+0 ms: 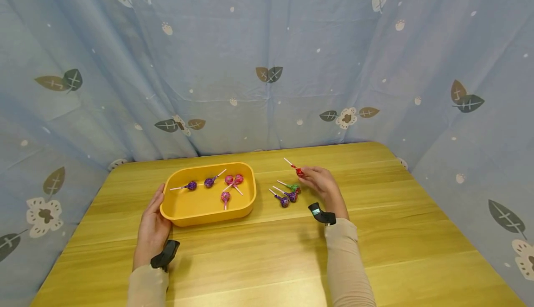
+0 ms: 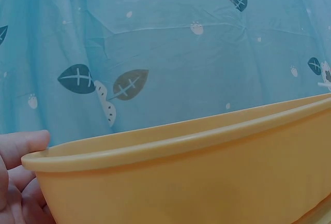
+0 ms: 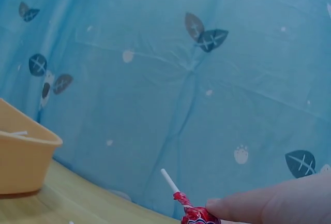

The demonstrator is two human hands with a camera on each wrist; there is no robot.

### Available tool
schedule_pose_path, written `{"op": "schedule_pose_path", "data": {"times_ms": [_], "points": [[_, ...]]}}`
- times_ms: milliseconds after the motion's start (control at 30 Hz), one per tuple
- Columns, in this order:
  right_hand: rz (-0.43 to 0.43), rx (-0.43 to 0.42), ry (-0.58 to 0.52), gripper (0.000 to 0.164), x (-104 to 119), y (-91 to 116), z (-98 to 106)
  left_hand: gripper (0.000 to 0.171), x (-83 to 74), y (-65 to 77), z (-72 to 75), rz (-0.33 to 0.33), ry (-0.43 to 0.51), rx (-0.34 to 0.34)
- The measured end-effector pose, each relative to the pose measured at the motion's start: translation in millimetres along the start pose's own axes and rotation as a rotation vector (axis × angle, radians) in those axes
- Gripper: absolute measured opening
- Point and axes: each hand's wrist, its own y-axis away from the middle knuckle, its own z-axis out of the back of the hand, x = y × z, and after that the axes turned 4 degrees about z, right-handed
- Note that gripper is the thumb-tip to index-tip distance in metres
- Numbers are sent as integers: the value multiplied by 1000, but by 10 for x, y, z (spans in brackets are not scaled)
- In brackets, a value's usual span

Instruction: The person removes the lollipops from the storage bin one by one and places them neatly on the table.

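Observation:
In the head view a yellow tray holds several wrapped lollipops: purple ones at the left and middle, pink ones towards the right. My left hand holds the tray's left end; in the left wrist view its fingers lie at the rim and outer wall. Between thumb and fingers, my right hand pinches a red lollipop by its candy head, white stick pointing up and left. Just below that hand lie a green lollipop and two purple lollipops on the table.
The wooden table has its far edge close to a blue patterned curtain, which also surrounds the left and right sides. The loose lollipops lie to the right of the tray, between it and my right forearm.

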Motion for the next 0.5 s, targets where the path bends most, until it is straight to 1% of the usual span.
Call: {"op": "schedule_pose_path", "data": {"times_ms": [200,367,500], "points": [[-37,-68,63,39,-48,-10,24,59,-2,2,-1,1,8,3],[-61,-92,137,35,-60,-3,20,59,-3,-2,-6,0,11,-2],[-70,-103,215,32,-85,-17,15,59,-5,-10,-3,3,27,-5]]}}
